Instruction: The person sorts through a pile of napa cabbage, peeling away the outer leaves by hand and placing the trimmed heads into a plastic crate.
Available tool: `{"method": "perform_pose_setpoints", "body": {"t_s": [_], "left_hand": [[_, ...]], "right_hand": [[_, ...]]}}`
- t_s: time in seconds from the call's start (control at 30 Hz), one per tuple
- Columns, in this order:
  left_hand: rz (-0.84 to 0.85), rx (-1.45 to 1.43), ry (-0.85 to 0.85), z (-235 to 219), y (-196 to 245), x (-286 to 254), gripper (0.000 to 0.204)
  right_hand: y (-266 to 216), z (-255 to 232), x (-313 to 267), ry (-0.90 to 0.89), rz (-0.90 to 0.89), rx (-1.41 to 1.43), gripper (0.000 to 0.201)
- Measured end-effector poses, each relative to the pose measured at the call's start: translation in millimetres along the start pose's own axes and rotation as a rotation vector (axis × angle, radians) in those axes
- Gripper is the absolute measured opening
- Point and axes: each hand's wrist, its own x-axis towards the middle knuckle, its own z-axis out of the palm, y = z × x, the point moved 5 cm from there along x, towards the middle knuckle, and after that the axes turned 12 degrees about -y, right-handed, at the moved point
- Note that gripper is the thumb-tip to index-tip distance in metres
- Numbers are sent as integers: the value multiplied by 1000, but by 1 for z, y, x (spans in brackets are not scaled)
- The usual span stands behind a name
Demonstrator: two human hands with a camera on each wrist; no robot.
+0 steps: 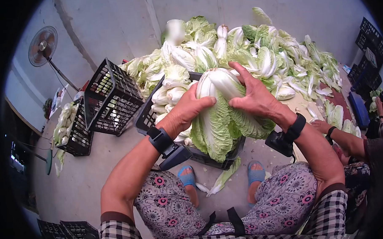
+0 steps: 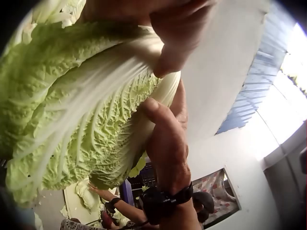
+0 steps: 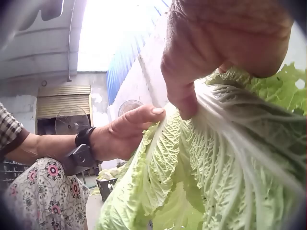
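Note:
Both hands hold a napa cabbage (image 1: 217,127), its white base up and its green leafy end hanging down, above a black crate. My left hand (image 1: 186,110) grips its left side near the base, thumb lying on the front. On the other side my right hand (image 1: 258,96) grips with the thumb pressed on an outer leaf (image 1: 254,119), which splays out to the right. The right wrist view shows a gap between this leaf and the rest of the head, with the left thumb (image 3: 146,115) beside it. The fingers behind the cabbage are mostly hidden in the head view.
Under the cabbage, the black crate (image 1: 145,115) holds trimmed cabbages (image 1: 173,95). Behind it rises a large heap of cabbages and loose leaves (image 1: 263,60). More crates (image 1: 110,99) and a fan (image 1: 43,46) stand left. Another person's arm (image 1: 346,139) reaches in at right. A loose leaf (image 1: 223,177) lies between the feet.

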Motion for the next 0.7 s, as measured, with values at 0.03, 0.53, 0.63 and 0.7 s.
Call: {"method": "perform_pose_setpoints", "body": {"t_s": [0.03,0.53,0.63,0.7], "left_hand": [[32,57,72,-1,0,0,79],[10,391,-16,2,7,2,80],[-1,206,-56,1,2,3,80],[42,108,-67,0,0,3,80]], "right_hand": [[1,-2,0,43,-23,14,87],[7,2,6,92,11,-74,80],[8,3,6,87,1,-48,78],[9,2,5,107,-9,2,76]]}}
